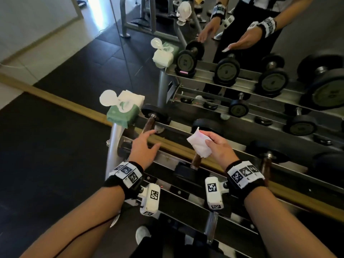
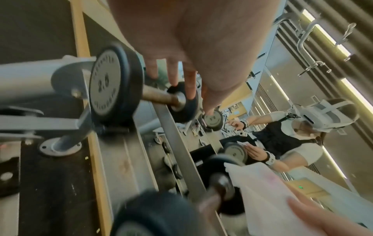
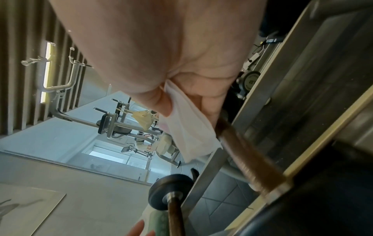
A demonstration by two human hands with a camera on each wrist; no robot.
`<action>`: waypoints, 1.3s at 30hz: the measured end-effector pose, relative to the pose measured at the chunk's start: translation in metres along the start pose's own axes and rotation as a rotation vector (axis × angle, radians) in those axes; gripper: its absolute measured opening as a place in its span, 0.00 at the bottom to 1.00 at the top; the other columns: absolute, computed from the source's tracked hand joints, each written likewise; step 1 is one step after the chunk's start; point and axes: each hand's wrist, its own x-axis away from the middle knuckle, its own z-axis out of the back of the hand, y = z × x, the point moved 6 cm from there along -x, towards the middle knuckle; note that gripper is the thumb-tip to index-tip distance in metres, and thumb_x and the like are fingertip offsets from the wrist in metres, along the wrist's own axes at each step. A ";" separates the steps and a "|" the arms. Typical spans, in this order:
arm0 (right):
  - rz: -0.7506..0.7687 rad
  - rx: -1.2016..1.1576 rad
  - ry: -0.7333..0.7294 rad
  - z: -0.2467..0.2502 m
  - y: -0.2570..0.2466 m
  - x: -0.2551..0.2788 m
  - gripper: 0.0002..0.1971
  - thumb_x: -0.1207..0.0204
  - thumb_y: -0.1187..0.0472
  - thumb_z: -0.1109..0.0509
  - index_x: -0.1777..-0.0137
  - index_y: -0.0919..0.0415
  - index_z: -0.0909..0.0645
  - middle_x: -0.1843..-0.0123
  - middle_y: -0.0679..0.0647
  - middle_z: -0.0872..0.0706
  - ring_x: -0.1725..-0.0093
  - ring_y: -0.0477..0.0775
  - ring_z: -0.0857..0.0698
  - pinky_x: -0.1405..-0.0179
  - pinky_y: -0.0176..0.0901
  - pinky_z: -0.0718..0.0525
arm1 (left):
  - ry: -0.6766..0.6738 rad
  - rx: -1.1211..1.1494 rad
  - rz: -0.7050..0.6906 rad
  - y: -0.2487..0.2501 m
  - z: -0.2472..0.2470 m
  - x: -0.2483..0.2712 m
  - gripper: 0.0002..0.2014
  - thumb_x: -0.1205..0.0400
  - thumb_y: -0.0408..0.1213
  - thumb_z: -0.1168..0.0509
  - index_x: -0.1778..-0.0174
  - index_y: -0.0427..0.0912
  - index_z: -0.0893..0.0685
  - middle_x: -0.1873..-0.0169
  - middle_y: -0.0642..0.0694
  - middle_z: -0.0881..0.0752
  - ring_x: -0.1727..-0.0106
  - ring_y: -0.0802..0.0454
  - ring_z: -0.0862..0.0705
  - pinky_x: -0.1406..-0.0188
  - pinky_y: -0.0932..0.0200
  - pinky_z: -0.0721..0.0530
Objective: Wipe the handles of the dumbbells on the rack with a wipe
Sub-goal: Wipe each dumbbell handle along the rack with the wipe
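My right hand (image 1: pixel 214 144) pinches a folded white wipe (image 1: pixel 200 147) just over the brown handle of the second dumbbell (image 1: pixel 197 162) on the top rail. In the right wrist view the wipe (image 3: pixel 187 127) hangs beside that handle (image 3: pixel 242 153); I cannot tell whether they touch. My left hand (image 1: pixel 149 141) is empty, its fingers straight and reaching toward the handle of the leftmost dumbbell (image 1: pixel 149 124). In the left wrist view its fingers (image 2: pixel 173 71) hover above that 2.5 dumbbell's handle (image 2: pixel 159 95), apart from it.
A green pack of wipes (image 1: pixel 122 113) with its lid open sits on the rack's left end. The grey metal rack (image 1: pixel 115 138) has lower rails with more dumbbells. A mirror (image 1: pixel 242 43) right behind the rack reflects it and me. Black mat floor lies to the left.
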 end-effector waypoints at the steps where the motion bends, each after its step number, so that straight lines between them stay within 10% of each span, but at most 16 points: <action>1: 0.014 0.023 0.004 0.010 0.005 0.003 0.16 0.14 0.60 0.41 0.32 0.44 0.20 0.34 0.55 0.18 0.39 0.55 0.18 0.43 0.46 0.17 | -0.028 0.021 -0.013 0.008 -0.013 0.007 0.26 0.18 0.40 0.29 0.23 0.51 0.25 0.29 0.45 0.20 0.26 0.48 0.25 0.22 0.48 0.28; 11: 0.059 0.196 0.017 0.051 0.042 -0.002 0.17 0.13 0.58 0.44 0.28 0.44 0.23 0.38 0.45 0.19 0.39 0.45 0.22 0.41 0.38 0.29 | -0.140 0.156 0.078 0.004 -0.101 0.050 0.28 0.21 0.53 0.28 0.24 0.63 0.28 0.38 0.63 0.19 0.37 0.66 0.22 0.42 0.70 0.27; 18: 0.085 0.217 -0.041 0.024 0.053 -0.016 0.20 0.11 0.54 0.46 0.21 0.40 0.29 0.24 0.52 0.23 0.24 0.51 0.26 0.31 0.38 0.34 | -0.078 0.248 0.160 -0.020 -0.118 0.058 0.26 0.25 0.57 0.26 0.31 0.66 0.22 0.46 0.71 0.14 0.41 0.73 0.18 0.35 0.65 0.23; 23: 0.357 0.412 0.025 0.022 0.035 -0.016 0.21 0.11 0.54 0.45 0.22 0.35 0.32 0.31 0.46 0.21 0.33 0.45 0.20 0.31 0.40 0.23 | -0.096 0.271 0.177 -0.023 -0.120 0.056 0.30 0.30 0.66 0.28 0.32 0.65 0.20 0.45 0.68 0.13 0.39 0.68 0.17 0.28 0.53 0.22; 29: 0.728 1.273 -0.452 -0.019 0.042 -0.033 0.26 0.16 0.66 0.44 0.19 0.55 0.35 0.16 0.51 0.35 0.14 0.53 0.45 0.15 0.49 0.45 | -0.096 0.340 0.201 -0.025 -0.121 0.057 0.37 0.38 0.74 0.29 0.33 0.65 0.19 0.40 0.64 0.13 0.34 0.62 0.17 0.25 0.44 0.23; 35: 0.610 1.278 -0.600 -0.020 0.028 -0.045 0.26 0.16 0.66 0.38 0.19 0.52 0.33 0.18 0.52 0.30 0.16 0.53 0.38 0.17 0.52 0.37 | -0.091 0.381 0.207 -0.027 -0.124 0.061 0.39 0.39 0.77 0.30 0.32 0.66 0.20 0.40 0.66 0.13 0.32 0.61 0.18 0.24 0.43 0.24; 39: 0.738 1.295 -0.714 -0.015 0.016 -0.045 0.25 0.17 0.68 0.34 0.21 0.56 0.28 0.21 0.49 0.27 0.20 0.48 0.33 0.21 0.37 0.43 | -0.080 0.409 0.205 -0.024 -0.125 0.064 0.32 0.34 0.69 0.29 0.32 0.66 0.19 0.38 0.64 0.14 0.33 0.63 0.18 0.24 0.47 0.24</action>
